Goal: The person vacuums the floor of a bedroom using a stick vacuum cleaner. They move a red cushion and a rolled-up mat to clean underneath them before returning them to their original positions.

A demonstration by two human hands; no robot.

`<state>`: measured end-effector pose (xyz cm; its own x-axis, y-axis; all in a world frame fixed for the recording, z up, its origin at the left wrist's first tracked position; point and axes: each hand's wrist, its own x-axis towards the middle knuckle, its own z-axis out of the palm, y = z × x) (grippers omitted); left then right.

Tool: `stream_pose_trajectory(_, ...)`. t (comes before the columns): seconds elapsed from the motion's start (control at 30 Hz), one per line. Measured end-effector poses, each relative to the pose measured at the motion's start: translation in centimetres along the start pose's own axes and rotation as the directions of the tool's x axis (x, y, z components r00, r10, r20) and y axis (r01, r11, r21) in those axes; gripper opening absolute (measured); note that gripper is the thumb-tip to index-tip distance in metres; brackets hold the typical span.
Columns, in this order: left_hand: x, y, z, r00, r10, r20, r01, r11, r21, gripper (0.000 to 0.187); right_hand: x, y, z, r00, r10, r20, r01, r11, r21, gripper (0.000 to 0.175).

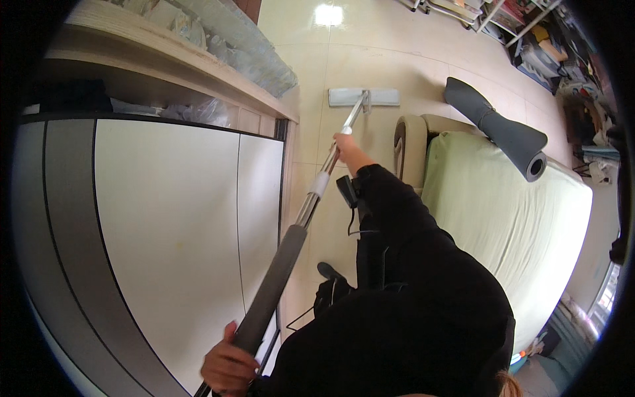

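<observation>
A flat mop runs from the lower left up to the top centre. My left hand (229, 364) is wrapped around the dark grey foam grip (273, 283) near the handle's end. Further along, my right hand (343, 145) grips the metal pole (311, 203) just below a white joint, the arm in a black sleeve stretched out. The white rectangular mop head (342, 97) lies flat on the glossy cream floor tiles (317, 59), away from both hands. The underside of the mop head is hidden.
A wardrobe with white sliding doors (168, 213) stands close on the left, open shelving above it. At right, a bed with a pale green sheet (476, 198) carries a rolled grey mat (511, 134) overhanging its edge. White racks (454, 10) and a crowded shelf (540, 54) line the upper right.
</observation>
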<state>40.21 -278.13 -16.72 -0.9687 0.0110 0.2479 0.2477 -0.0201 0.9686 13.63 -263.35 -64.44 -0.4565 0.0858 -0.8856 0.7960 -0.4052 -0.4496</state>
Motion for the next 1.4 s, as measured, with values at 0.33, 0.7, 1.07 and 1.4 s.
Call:
stream_pose_trajectory(0.33, -7.0, 2.6, -6.3, 0.797, 0.027, -0.604, -0.009, 0.999, 0.032, 0.024, -14.9, 3.3, 2.4, 0.932, 0.220, 0.290, -0.313, 0.889, 0.334, 0.021)
stream_pose_trajectory(0.7, -11.3, 9.9, -8.7, 0.942, 0.087, -0.325, -0.091, 0.996, 0.004, 0.035, -25.3, 13.2, 5.3, 0.762, 0.533, 0.367, -0.646, 0.654, 0.393, 0.021)
stream_pose_trajectory(1.07, -1.4, 1.1, -5.2, 0.971, 0.042, -0.237, -0.057, 0.997, -0.056, 0.033, -13.7, 3.5, 7.8, 0.958, 0.237, 0.159, -0.276, 0.910, 0.309, 0.024)
stream_pose_trajectory(1.4, 28.2, -12.2, 2.2, 0.997, -0.053, 0.050, 0.044, 0.984, 0.175, 0.012, 8.1, -25.2, 14.8, 0.977, 0.073, 0.201, -0.119, 0.967, 0.226, 0.024)
